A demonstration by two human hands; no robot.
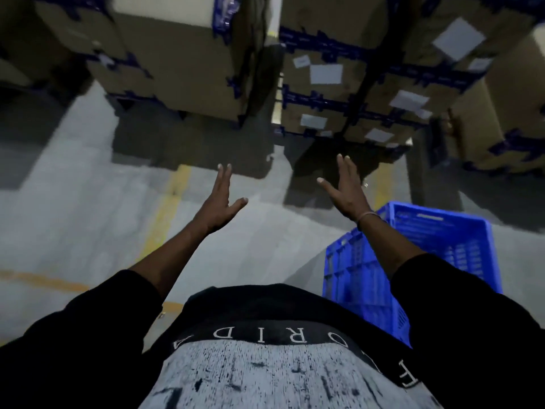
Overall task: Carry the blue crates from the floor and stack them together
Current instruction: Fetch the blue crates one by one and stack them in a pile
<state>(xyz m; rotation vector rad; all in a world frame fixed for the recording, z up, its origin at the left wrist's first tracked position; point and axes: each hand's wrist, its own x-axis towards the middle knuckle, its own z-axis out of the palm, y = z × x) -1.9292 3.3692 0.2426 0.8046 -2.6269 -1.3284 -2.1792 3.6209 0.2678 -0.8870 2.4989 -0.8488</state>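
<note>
Both hands are empty and spread wide: from the head view the left hand (219, 199) reaches forward with fingers straight and thumb splayed to the right, and the right hand (348, 190) mirrors it, palm turned inward, fingers extended, a thin band at the wrist. Neither touches anything; they hang in the air above the floor (73, 202), apart from each other, with bare forearms leading back to dark sleeves. One blue crate (418, 261) sits on the floor low and to the right, just beside the person's torso; the right forearm crosses over its near left corner and hides part of the rim. Its slatted walls and open top show, though motion blur softens the detail, and whether another crate is nested under it cannot be told. Ahead of the hands stand stacks of cardboard boxes (324, 84), banded with blue tape and bearing white labels, split into a left stack and a right stack with a dark narrow gap between them. They cast heavy shadows on the grey floor right where the fingertips point. Yellow lines (171, 208) run across the floor, one going forward beneath the left hand, another passing sideways at the lower left. A black shirt (265, 349) with white lettering fills the bottom edge.
</note>
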